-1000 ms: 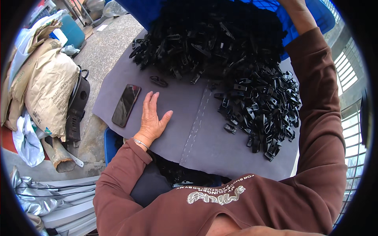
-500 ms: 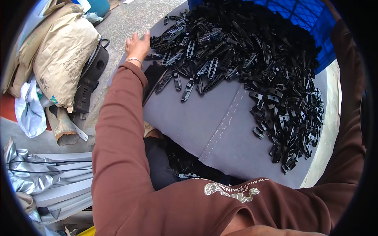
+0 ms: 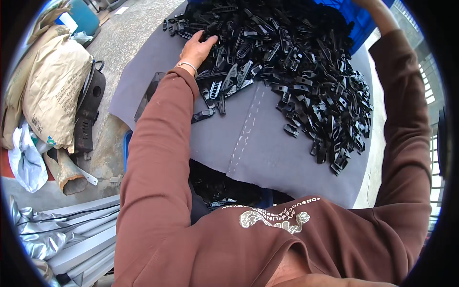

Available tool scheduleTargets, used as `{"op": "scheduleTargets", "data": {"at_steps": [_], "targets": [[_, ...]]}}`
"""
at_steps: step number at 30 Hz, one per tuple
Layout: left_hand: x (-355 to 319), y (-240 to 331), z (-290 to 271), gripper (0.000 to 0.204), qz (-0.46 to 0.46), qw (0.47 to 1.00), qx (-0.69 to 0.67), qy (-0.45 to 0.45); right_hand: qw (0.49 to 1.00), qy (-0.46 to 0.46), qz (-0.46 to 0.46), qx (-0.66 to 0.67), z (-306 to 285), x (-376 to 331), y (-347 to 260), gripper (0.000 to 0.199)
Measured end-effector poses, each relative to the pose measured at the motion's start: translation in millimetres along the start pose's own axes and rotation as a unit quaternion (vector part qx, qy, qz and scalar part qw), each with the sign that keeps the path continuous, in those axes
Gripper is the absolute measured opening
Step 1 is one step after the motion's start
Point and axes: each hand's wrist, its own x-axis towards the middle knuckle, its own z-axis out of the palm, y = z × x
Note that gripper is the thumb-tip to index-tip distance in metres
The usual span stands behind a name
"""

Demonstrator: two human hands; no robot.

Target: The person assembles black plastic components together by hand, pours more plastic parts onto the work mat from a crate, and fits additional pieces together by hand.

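Observation:
A large heap of small black plastic parts (image 3: 306, 71) is spread over a grey-topped table (image 3: 267, 138); some look like ladder-shaped strips, others like small clips. My left hand (image 3: 197, 50) lies at the heap's left side, thumb and fingers apart, touching the parts. At the top right, my right hand (image 3: 367, 3) is by the blue plastic crate (image 3: 361, 21), its fingers cut off by the picture's edge. The crate stands tilted behind the heap, its mouth partly hidden by the parts. A flat dark, glossy piece (image 3: 149, 93) lies beside my left forearm.
Brown paper sacks (image 3: 57, 91) stand at the left, next to a black moulded panel (image 3: 90, 110). Below them are a cardboard tube (image 3: 69, 177) and silvery wrapped bars (image 3: 81, 239). Under the table's near edge sits a container with more black parts (image 3: 224, 189).
My left hand has moved right, from the heap's left edge onto the parts. The right arm is raised, with more of its hand showing. The whole view has shifted.

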Motion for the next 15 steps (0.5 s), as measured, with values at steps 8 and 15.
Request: {"op": "scheduleTargets", "data": {"at_steps": [8, 15], "targets": [[-63, 51, 35, 0.075, 0.075, 0.996, 0.003, -0.038, 0.968, -0.104, 0.031, 0.227, 10, -240, -119, 0.025], [-121, 87, 28, 0.074, 0.161, 0.982, 0.099, 0.006, 0.965, -0.149, 0.085, 0.197, 59, -313, -185, 0.028]]}}
